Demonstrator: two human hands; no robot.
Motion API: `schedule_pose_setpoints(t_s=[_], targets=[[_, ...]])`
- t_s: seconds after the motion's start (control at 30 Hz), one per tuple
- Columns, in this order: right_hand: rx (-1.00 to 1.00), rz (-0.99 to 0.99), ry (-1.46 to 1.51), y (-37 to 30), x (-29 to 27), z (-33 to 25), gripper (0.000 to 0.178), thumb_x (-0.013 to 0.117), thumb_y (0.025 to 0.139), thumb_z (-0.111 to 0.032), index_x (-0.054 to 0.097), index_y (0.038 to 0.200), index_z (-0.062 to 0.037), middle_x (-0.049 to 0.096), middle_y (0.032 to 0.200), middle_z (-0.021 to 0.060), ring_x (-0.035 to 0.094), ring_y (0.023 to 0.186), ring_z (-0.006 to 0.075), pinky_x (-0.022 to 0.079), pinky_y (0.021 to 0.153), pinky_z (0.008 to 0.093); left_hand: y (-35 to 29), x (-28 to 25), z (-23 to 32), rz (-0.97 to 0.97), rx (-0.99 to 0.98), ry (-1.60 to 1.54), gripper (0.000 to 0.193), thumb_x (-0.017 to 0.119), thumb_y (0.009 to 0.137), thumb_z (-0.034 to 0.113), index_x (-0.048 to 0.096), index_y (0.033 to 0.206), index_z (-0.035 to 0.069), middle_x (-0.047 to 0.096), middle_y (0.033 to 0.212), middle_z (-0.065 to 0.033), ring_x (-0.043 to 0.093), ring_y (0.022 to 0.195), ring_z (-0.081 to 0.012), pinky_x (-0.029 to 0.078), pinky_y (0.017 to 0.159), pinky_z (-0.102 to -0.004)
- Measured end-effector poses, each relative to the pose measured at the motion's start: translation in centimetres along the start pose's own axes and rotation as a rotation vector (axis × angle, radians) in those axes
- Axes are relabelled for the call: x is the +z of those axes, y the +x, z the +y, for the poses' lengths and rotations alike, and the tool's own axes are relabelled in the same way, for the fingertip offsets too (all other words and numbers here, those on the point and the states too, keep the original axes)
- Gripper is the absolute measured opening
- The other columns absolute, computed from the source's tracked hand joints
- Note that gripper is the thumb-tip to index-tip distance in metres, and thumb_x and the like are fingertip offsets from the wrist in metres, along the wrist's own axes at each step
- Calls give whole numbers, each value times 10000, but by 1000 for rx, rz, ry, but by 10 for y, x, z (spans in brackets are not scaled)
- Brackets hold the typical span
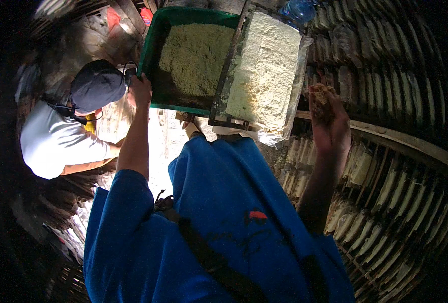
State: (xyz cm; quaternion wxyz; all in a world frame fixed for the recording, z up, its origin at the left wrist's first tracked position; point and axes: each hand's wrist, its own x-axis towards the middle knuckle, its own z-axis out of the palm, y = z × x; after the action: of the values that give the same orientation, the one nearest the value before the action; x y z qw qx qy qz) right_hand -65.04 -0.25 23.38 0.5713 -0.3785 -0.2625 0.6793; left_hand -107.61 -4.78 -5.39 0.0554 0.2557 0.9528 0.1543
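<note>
My left hand (pixel 141 92) is closed on the near left rim of a green rectangular tub (pixel 146 55). Pale yellow, crumbly grain-like material (pixel 199 53) fills much of the tub, and its dark bottom shows at the near left. Right of it lies a shallow rectangular tray (pixel 221 96), spread nearly full with the same kind of pale crumbs (pixel 264 65). Off to the tray's right, my right hand (pixel 333 123) is raised with the fingers cupped round a brownish crumbly clump (pixel 322 101). Shadow hides the finer detail there.
A person in a dark cap and white shirt (pixel 57 136) bends close on my left. Racks of upright, pale wrapped slabs (pixel 385 96) line the right side, crossed by a wooden rail (pixel 385 132). A clear blue bottle (pixel 298 10) stands beyond the tray.
</note>
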Motion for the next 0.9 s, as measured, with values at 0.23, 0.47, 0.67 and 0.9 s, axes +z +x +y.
schedule_pose_setpoints(t_s=[0.23, 0.47, 0.67, 0.9], targets=[[-55, 52, -65, -16, -2, -11, 401, 526, 882, -55, 444, 1267, 21, 554, 1165, 193, 540, 1094, 323, 437, 971, 429, 4, 10, -1, 78, 44, 17, 445, 393, 905, 540, 489, 1024, 122, 656, 816, -203, 653, 785, -412, 513, 658, -519], [-61, 121, -63, -12, 9, -19, 372, 515, 891, -50, 460, 1245, 49, 538, 1193, 203, 531, 1108, 335, 418, 997, 447, 12, 27, -7, 67, 71, -62, 434, 419, 897, 522, 496, 1068, 131, 661, 829, -201, 657, 760, -398, 518, 650, -509], [-68, 11, -50, -7, 0, -13, 386, 516, 881, -36, 448, 1247, 66, 535, 1195, 204, 539, 1092, 333, 431, 982, 429, 25, 59, -33, 178, 163, -147, 445, 435, 890, 509, 514, 1069, 110, 665, 832, -195, 660, 761, -383, 519, 658, -506], [-61, 38, -45, 1, 14, 6, 497, 524, 833, 3, 404, 1315, -18, 533, 1172, 204, 538, 1080, 322, 437, 965, 452, 4, 15, -7, 43, 85, 17, 435, 431, 893, 494, 521, 1015, 87, 668, 866, -183, 660, 794, -367, 517, 680, -501]])
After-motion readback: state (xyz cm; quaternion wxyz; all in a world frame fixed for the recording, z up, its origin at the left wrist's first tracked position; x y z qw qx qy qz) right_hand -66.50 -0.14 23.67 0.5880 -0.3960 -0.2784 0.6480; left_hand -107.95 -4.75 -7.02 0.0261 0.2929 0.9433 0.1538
